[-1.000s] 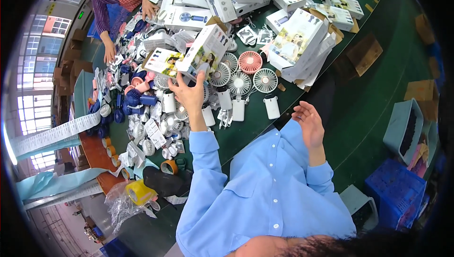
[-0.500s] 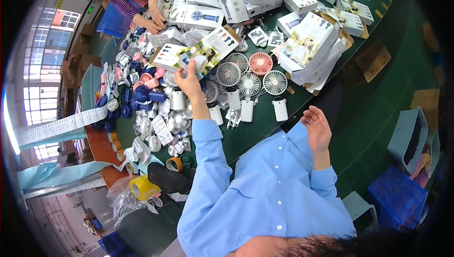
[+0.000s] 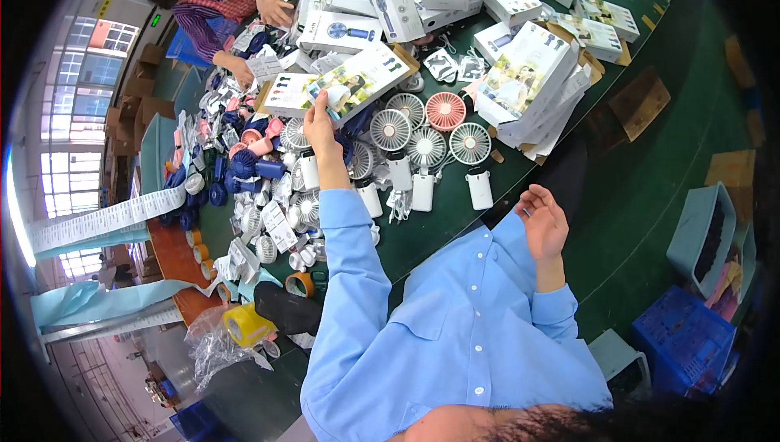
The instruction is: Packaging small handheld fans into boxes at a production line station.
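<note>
My left hand (image 3: 322,132) reaches over the table. Its fingers close at the lower left corner of a printed white fan box (image 3: 361,80), which lies across another box (image 3: 288,94). The far fingers are partly hidden. Just right of this hand lie several handheld fans: white ones (image 3: 426,145) with short white handles, and a pink one (image 3: 446,111). Nearer the table edge, my right hand (image 3: 544,227) hovers above my lap, palm turned inward and fingers loosely curled apart, holding nothing.
Stacked fan boxes (image 3: 341,32) cover the far table. A mixed heap of white, pink and blue fans (image 3: 244,163) spreads left, with tape rolls (image 3: 300,284) nearer. A co-worker (image 3: 207,3) reaches in at the far left. A blue crate (image 3: 682,336) stands at right.
My left hand has shifted slightly up and left at the box, which now lies flatter over the other box. The co-worker's hands have moved apart. My right hand stays nearly still.
</note>
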`<action>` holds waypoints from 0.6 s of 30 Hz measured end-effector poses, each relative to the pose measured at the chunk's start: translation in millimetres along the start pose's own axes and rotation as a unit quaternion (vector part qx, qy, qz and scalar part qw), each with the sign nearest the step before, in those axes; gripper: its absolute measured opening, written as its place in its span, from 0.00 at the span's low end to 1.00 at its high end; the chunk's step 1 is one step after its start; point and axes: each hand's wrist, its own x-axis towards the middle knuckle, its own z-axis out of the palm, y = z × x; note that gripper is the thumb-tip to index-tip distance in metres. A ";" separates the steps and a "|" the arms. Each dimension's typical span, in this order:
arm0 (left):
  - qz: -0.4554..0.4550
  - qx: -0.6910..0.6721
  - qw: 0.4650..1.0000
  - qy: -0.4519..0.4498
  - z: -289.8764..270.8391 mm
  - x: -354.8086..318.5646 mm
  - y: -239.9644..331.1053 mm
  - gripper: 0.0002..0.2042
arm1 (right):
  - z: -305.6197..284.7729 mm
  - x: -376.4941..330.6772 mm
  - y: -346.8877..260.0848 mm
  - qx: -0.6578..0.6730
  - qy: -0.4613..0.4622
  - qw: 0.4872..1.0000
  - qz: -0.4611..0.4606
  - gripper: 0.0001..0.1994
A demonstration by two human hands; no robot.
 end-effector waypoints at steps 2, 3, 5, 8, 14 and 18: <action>-0.011 -0.015 1.000 0.017 -1.2 -0.6 -0.8 0.17 | -0.3 -0.1 0.2 0.005 -0.001 1.000 -0.001 0.21; -0.013 -0.030 0.999 0.009 -2.9 -0.6 -1.6 0.17 | -0.2 -0.1 0.1 0.008 0.002 1.000 0.001 0.21; -0.002 -0.106 0.994 -0.017 -2.0 -17.7 6.9 0.17 | 0.1 0.0 0.0 0.013 0.005 1.000 0.002 0.21; 0.092 -0.146 0.984 0.040 -10.4 -27.4 -2.7 0.15 | 1.3 -0.4 -0.6 0.011 0.019 1.000 0.002 0.20; 0.261 -0.122 0.957 -0.006 -49.8 -51.4 26.7 0.18 | 2.2 1.4 0.0 0.014 0.031 0.999 0.013 0.20; 0.228 -0.126 0.965 0.023 -87.5 -29.9 32.4 0.23 | 2.8 5.4 3.7 0.012 0.026 0.999 0.029 0.20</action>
